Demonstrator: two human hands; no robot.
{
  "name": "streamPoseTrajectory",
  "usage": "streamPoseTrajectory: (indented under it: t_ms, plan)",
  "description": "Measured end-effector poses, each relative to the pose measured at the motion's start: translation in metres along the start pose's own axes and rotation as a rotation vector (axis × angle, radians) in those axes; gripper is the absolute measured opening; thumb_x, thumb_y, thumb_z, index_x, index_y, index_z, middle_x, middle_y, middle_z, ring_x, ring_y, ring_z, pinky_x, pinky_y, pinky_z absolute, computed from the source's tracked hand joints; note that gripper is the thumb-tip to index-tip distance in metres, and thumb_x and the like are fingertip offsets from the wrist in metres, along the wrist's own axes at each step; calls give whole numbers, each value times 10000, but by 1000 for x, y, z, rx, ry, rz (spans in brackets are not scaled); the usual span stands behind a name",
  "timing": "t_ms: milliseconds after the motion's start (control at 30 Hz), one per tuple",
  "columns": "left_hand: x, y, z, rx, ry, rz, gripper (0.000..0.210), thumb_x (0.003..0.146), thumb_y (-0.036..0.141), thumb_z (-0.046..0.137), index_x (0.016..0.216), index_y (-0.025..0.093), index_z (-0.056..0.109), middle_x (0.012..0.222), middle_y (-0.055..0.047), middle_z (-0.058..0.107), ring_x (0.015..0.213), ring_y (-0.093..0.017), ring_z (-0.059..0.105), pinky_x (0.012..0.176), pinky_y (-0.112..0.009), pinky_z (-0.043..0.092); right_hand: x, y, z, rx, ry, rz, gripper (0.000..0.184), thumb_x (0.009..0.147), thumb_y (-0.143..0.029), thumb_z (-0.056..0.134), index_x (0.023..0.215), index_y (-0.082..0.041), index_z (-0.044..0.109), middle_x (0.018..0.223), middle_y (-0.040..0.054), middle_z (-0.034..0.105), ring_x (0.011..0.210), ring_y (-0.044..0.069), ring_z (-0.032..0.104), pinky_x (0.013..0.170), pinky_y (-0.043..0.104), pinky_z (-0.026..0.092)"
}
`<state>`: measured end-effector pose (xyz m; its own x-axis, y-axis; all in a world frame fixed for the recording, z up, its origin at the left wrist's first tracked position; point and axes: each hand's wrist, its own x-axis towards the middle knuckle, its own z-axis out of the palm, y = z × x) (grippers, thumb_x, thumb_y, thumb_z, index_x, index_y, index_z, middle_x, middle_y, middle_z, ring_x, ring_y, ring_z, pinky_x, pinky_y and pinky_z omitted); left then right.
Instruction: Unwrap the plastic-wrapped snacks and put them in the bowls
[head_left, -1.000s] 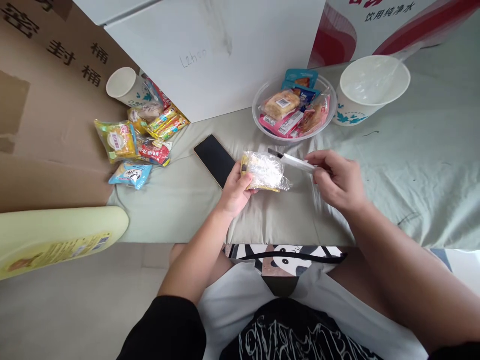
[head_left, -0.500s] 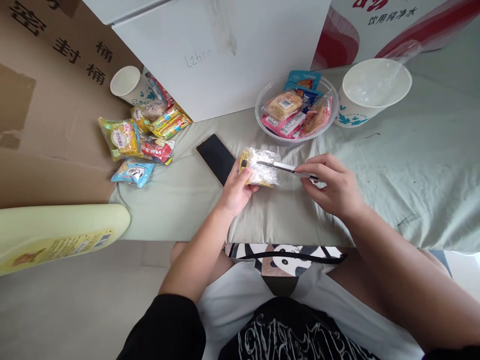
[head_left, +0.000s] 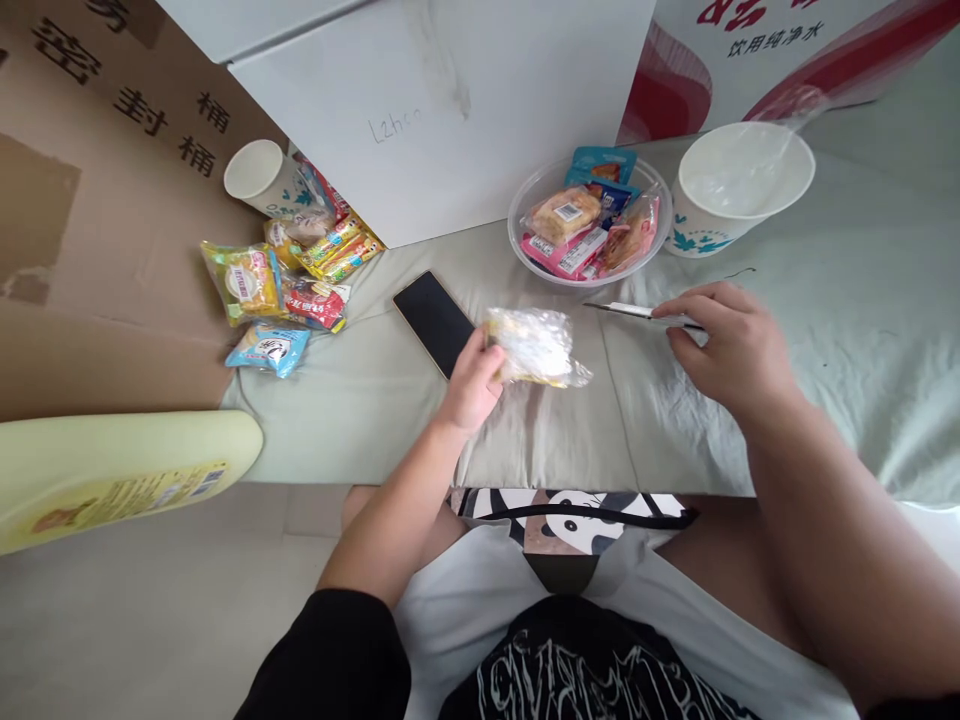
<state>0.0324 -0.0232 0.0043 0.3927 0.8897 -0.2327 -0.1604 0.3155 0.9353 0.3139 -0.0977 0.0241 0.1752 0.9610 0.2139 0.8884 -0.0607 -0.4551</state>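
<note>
My left hand [head_left: 474, 388] pinches the left end of a small clear plastic snack packet [head_left: 536, 347], with white and yellow showing through it. The packet is raised above the cloth near a dark phone [head_left: 435, 322] lying flat. To the right, my right hand [head_left: 735, 345] closes around a slim knife [head_left: 634, 311], white with a dark, thin tip that points left. Knife and packet are apart. My right fingers partly hide the handle.
A clear bowl of snacks [head_left: 517, 245] and a large paper cup [head_left: 686, 190] stand at the back right. Several packaged snacks [head_left: 244, 285] and another paper cup [head_left: 251, 175] sit at the left. Boxes [head_left: 450, 150] line the back. A yellow-green bottle [head_left: 150, 435] juts in.
My right hand has drawn the knife away from the packet, to the right. The packet has shifted slightly right and turned in my left hand, its loose wrapper end now spread.
</note>
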Motion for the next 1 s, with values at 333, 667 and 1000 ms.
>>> streamPoseTrajectory:
  t_ms: [333, 667, 1000]
  plan:
    - [-22, -7, -1, 912, 266, 619, 510, 877, 473, 701, 1314, 219, 630, 1285, -162, 613, 1228, -314, 573, 1044, -458, 492, -1, -25, 16, 4, -37, -31, 260, 917, -253, 517, 1061, -218, 729, 968, 130, 716, 961, 321, 671, 866, 479, 514]
    - [-17, -2, 6, 511, 186, 424, 186, 904, 410, 698, 870, 229, 678, 1064, -86, 687, 1012, -234, 658, 853, -347, 531, -14, -53, 41, 350, -137, -266, 326, 929, -303, 574, 1244, -226, 610, 1267, 138, 684, 1194, 300, 661, 987, 453, 545]
    - [-2, -4, 0, 64, 301, 271, 275, 734, 209, 670, 953, 252, 509, 811, 29, 637, 708, -139, 643, 650, -249, 541, -16, -55, 44, 411, -91, -325, 246, 921, -290, 635, 1157, -252, 695, 1049, 87, 672, 940, 252, 669, 831, 415, 572]
